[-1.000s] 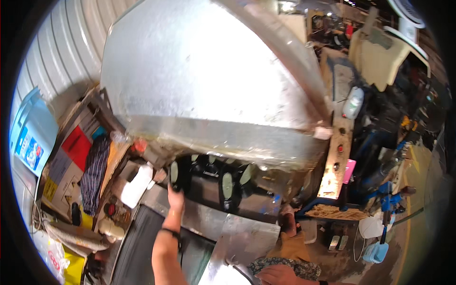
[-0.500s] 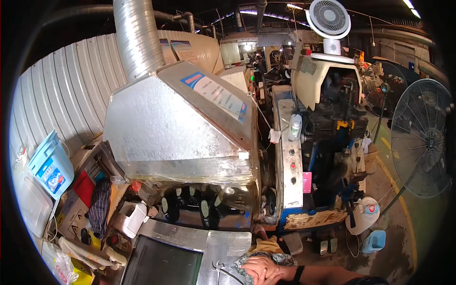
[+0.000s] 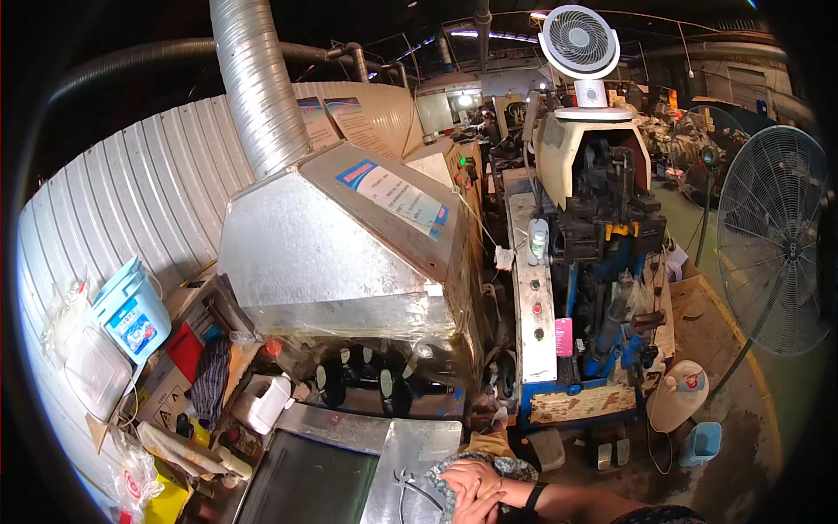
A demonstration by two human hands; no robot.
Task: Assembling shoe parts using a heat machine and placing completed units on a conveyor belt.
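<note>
At the lower edge, my right hand (image 3: 470, 476), with a black band at the wrist, lies against my left hand (image 3: 476, 506). They touch in front of my body, fingers laid over one another, and nothing shows in them. A patterned grey-green cloth (image 3: 439, 476) is beneath them. To their left, a pair of pliers (image 3: 404, 480) with dark handles rests on a bare metal plate (image 3: 419, 439). Beside the plate runs a dark conveyor belt (image 3: 310, 480). Several black shoe-like pieces with pale parts (image 3: 387, 384) sit inside the opening under a metal hood (image 3: 305, 249).
A machine with a button panel (image 3: 534, 336) stands to the right, a white fan (image 3: 579, 42) on top. A large floor fan (image 3: 790, 249), a white jug (image 3: 679, 397) and a blue bin (image 3: 701, 444) are farther right. Blue tubs (image 3: 131, 310) and boxes crowd the left.
The view has shifted, so the hood and the left-hand clutter sit farther right in the picture. My hands stay together on the cloth, and the pliers remain on the plate.
</note>
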